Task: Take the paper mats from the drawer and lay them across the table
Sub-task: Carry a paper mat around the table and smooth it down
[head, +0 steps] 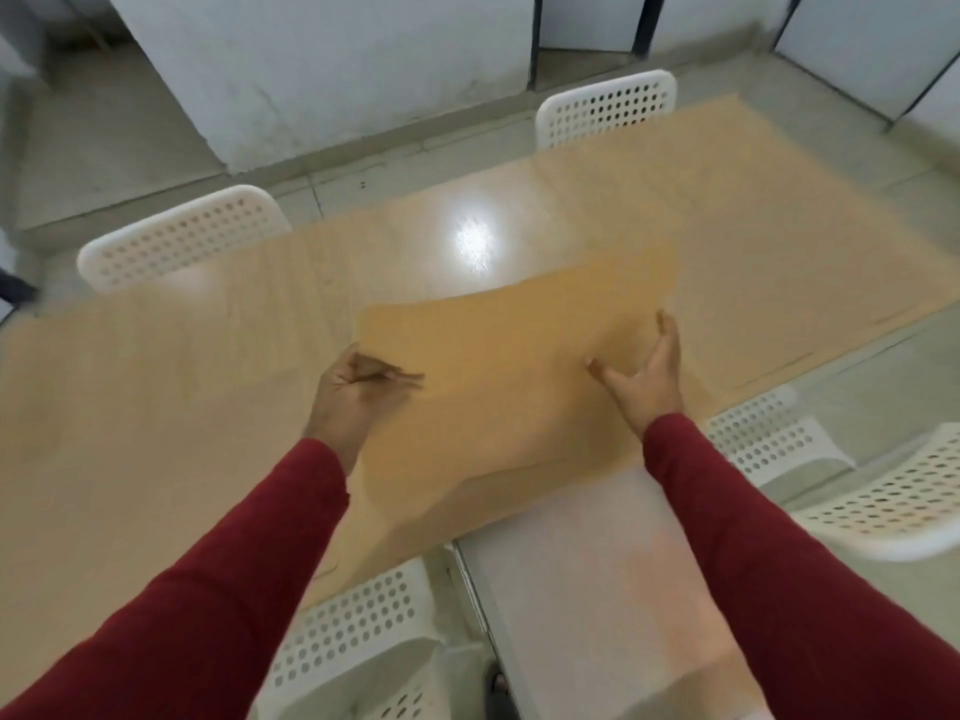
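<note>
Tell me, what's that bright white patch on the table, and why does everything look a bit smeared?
Head view: the patch is glare from an overhead light on the glossy table; motion blur softens the paper mat and both hands, left hand most; the wide lens bends the table edges.

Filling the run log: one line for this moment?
stage: laying mat | paper mat on table | left hand pinching edge | right hand flat on it

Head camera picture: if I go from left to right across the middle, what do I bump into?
Left white chair → left hand → paper mat → right hand → right white chair.
</note>
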